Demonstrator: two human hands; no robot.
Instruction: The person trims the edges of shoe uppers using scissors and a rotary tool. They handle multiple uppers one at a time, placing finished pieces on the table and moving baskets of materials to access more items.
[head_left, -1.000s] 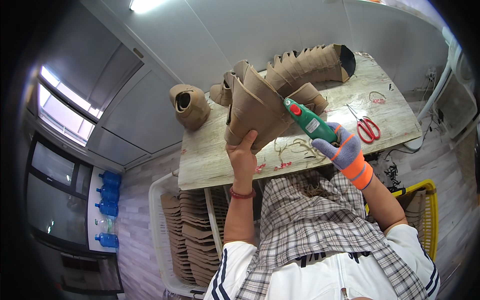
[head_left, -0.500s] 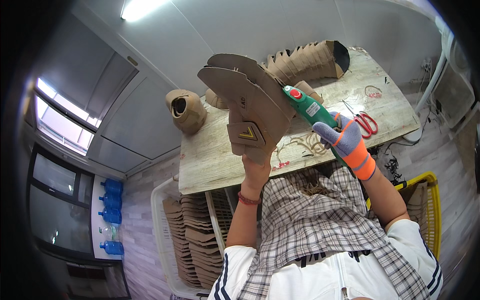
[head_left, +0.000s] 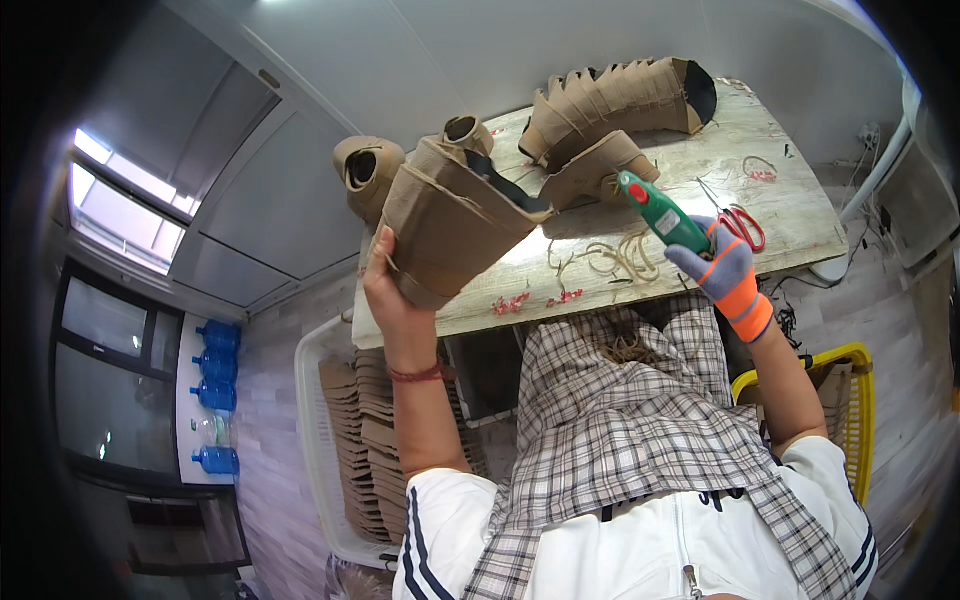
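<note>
while both hands (head_left: 392, 300) (head_left: 722, 262) are closed, left on tan, dark-lined, creased shoe upper (head_left: 455, 235), right round green tool (head_left: 655, 214)

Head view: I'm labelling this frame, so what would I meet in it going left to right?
Blue water jugs, tan piece in the left hand, green tool in the gloved right hand, yellow basket.

White zip top (head_left: 590, 550), navy-striped sleeves (head_left: 445, 500); plaid apron (head_left: 610, 425); dark-red left bracelet (head_left: 415, 375); right glove (head_left: 732, 265) grey, cuff (head_left: 745, 308) orange.
</note>
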